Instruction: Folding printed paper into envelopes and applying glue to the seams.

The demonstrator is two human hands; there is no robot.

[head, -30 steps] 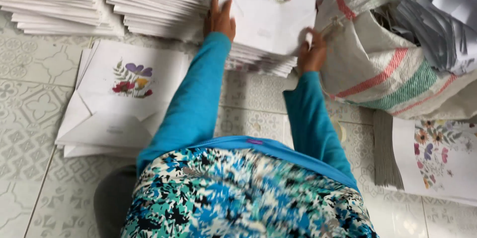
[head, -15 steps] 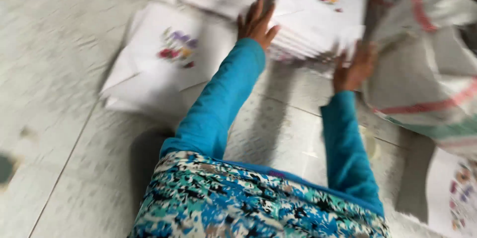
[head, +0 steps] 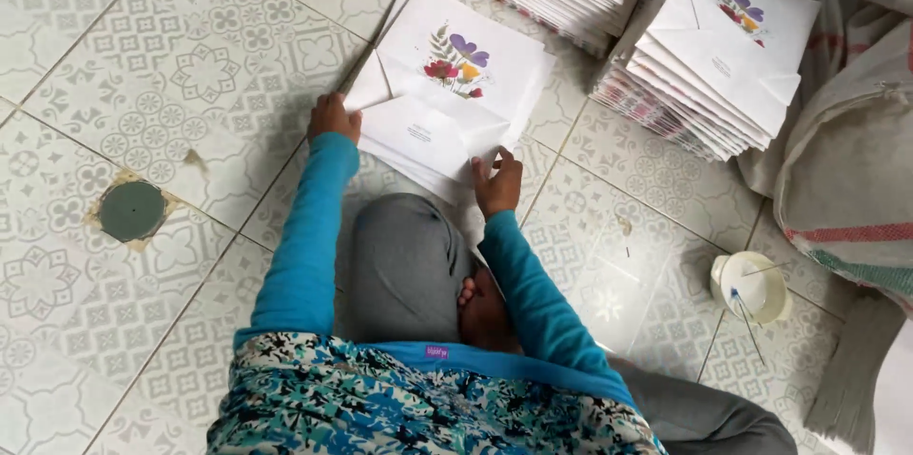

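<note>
While a flat stack of white floral paper envelopes (head: 447,103) lies on patterned tiles (head: 143,65), its nine o'clock edge is gripped by the left hand (head: 332,118) and its five o'clock corner pinched by the right hand (head: 496,181).

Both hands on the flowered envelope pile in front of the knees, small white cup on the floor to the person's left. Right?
Not quite. The cup sits to the person's right, as the head view shows. The rest holds: left hand and right hand are both on the flowered envelope pile in front of the knees.
</note>
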